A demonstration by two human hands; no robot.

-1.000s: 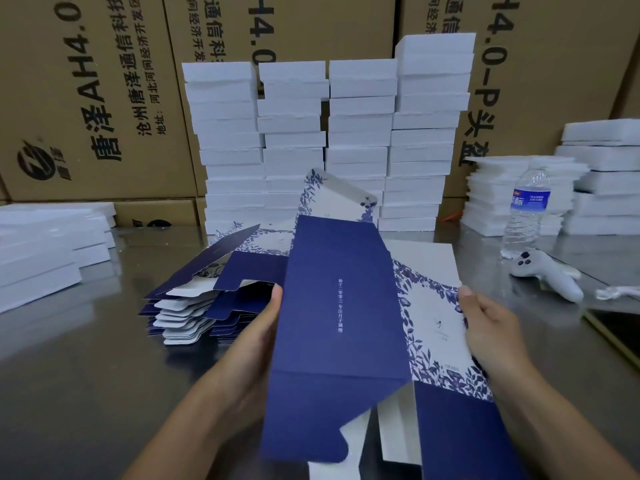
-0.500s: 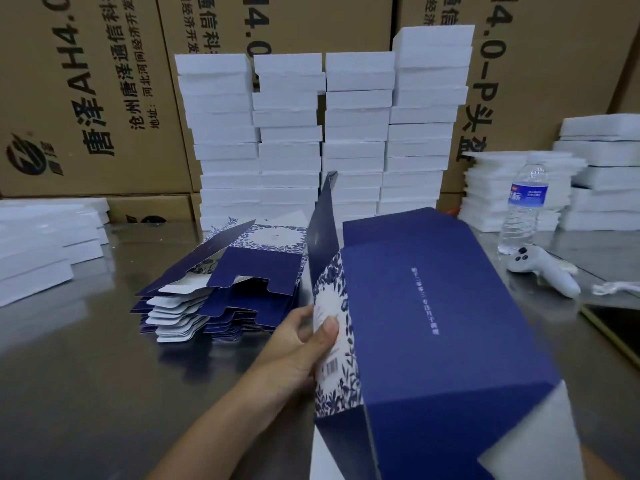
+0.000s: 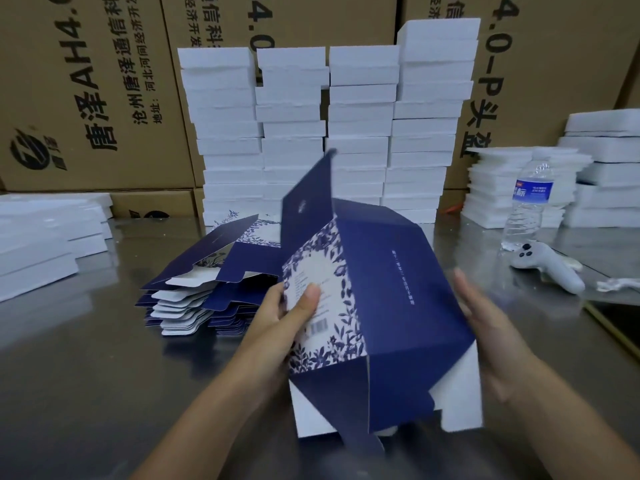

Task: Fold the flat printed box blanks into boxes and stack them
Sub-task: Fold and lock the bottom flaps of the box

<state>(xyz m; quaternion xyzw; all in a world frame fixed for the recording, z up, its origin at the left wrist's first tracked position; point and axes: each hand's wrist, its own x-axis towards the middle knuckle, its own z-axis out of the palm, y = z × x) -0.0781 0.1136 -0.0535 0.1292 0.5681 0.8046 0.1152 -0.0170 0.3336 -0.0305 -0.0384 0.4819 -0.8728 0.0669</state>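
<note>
Left hand (image 3: 284,317) pinches the half-opened printed box (image 3: 377,289); right hand (image 3: 485,327) flat, fingers straight against its far side. Square the sleeve before tucking near flaps.

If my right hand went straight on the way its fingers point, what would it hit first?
Likely the dark blue printed cardboard box, whose side the right hand runs alongside; past it, the white box stacks. Depth unclear.

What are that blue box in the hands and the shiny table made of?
Blue box: likely thin printed cardboard with a matte finish; it holds sharp creases and shows white inside flaps. Table: probably stainless steel; grey, with blurred reflections.
</note>
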